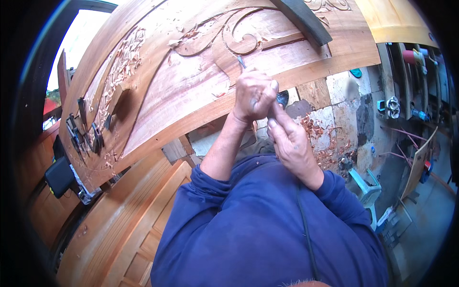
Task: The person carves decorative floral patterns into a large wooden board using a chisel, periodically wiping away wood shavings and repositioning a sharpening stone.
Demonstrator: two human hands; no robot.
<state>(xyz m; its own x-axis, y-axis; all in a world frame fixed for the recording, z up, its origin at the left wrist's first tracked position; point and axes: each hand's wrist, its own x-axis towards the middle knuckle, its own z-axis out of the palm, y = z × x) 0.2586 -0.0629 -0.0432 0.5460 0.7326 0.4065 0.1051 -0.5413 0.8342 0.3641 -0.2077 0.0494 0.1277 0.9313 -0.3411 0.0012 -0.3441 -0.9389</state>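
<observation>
My left hand (pixel 254 95) is closed around a carving chisel, whose thin steel blade (pixel 240 61) points up-left onto the carved wooden panel (pixel 172 110) near a scroll relief. My right hand (pixel 289 141) is just below it, fingers closed around the rear of the tool, whose handle is largely hidden by both hands. Wood shavings (pixel 131 55) lie along the panel's left part. A dark rectangular bar (pixel 303 21) rests on its upper right, and a wooden block (pixel 117 103) lies at left beside a group of carving tools (pixel 86 131).
A black case (pixel 60 177) sits off the panel's left corner, above wooden door panels (pixel 134 215). A light teal plastic stool (pixel 364 186), a leaning board (pixel 418 162) and shelving with cans (pixel 409 57) are at right. Shavings (pixel 315 129) litter the tiled floor (pixel 351 115).
</observation>
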